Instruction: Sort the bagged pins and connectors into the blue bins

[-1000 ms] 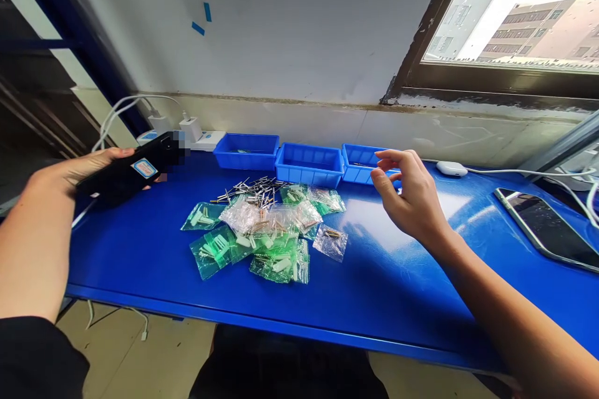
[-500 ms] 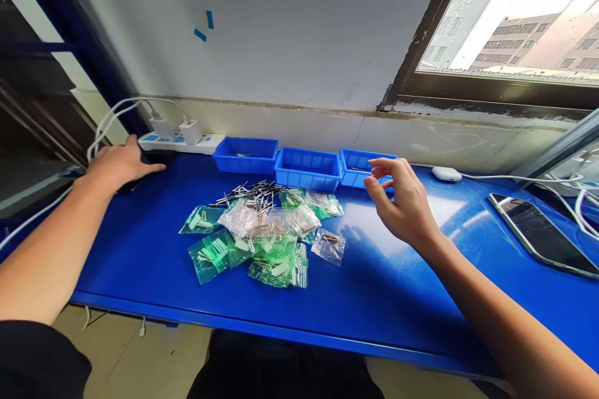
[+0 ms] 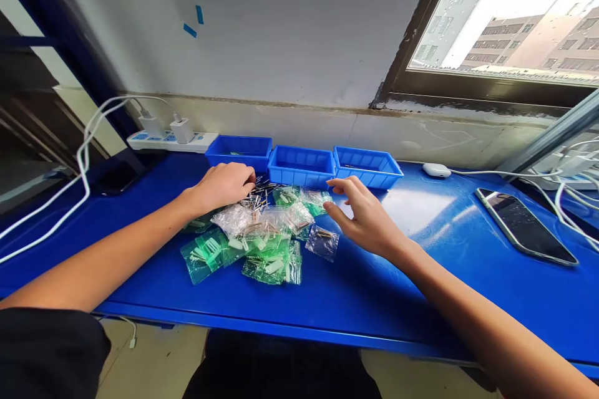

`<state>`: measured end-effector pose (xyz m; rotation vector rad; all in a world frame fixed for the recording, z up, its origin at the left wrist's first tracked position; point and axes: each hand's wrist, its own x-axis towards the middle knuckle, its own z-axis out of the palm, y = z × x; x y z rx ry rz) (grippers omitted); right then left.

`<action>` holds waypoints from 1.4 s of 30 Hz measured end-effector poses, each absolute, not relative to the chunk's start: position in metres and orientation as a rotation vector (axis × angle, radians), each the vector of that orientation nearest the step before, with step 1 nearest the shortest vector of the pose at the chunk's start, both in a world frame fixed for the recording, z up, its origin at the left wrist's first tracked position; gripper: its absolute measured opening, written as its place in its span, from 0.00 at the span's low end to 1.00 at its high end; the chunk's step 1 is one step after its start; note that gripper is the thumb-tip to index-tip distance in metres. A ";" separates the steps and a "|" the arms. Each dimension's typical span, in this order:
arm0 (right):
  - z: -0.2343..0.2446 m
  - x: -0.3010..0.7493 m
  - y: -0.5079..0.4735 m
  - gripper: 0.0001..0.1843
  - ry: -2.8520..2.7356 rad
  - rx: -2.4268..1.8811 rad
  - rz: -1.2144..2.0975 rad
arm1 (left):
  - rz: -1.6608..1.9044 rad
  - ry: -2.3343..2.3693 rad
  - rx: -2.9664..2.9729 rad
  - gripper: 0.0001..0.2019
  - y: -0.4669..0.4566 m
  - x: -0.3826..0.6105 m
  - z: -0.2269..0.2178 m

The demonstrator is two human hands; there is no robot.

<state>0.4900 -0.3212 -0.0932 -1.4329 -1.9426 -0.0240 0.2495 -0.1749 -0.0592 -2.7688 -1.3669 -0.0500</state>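
My left hand (image 3: 224, 186) is over a loose heap of blind rivets (image 3: 260, 197), with its fingers bent and drawn together. Whatever lies between those fingertips is hidden. To the right of the pile, my right hand (image 3: 362, 212) hovers with thumb and fingers apart, holding nothing. Between the hands lie several small plastic packets: green ones (image 3: 208, 252) with white plugs, and clear ones (image 3: 276, 221) with metal pieces. One clear packet (image 3: 322, 243) sits by itself, nearest my right hand.
Behind the heap stand three blue bins: left (image 3: 238, 149), middle (image 3: 302, 165) and right (image 3: 367, 167). A white power strip (image 3: 203, 142) with chargers is at the back left. A phone (image 3: 526, 224) and a white earbud case (image 3: 436, 169) lie on the right of the blue table (image 3: 290, 318).
My left hand has come from beside the power strip rightward to the rivets, uncovering a dark phone-like object. My right hand has moved left and down, towards the packets.
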 end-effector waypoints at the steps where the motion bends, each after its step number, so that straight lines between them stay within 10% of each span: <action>1: -0.094 0.489 -0.321 0.16 -1.961 -1.433 -0.015 | -0.098 -1.361 -2.785 0.12 -0.174 0.250 -0.059; 12: -0.094 0.471 -0.326 0.13 -1.942 -1.314 -0.004 | -1.832 -1.547 -3.279 0.10 -0.237 0.278 -0.053; 42: -0.098 0.456 -0.330 0.06 -1.880 -1.233 -0.124 | -0.996 -0.807 -3.199 0.07 -0.259 0.270 -0.065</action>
